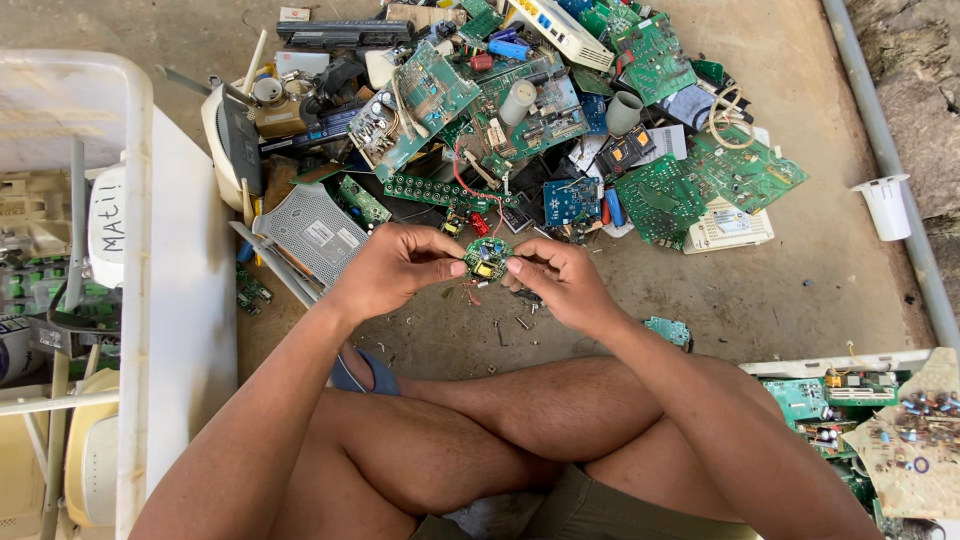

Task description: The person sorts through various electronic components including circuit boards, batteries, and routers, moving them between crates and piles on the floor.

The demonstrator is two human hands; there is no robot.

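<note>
Crossed legs (480,440) below; round circuit board (488,258) pinched between left hand (395,270) and right hand (560,285).

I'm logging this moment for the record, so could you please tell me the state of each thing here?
Small round circuit board: held between both hands, off the floor.
Left hand: pinching the board's left edge.
Right hand: pinching its right edge.
Pile of circuit boards: heaped loosely on the floor.
White bin: open, holding parts.

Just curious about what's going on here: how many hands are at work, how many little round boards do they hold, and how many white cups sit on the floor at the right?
Hands: 2, left and right
Small round green board: 1
White cup: 1
Total: 4
</note>
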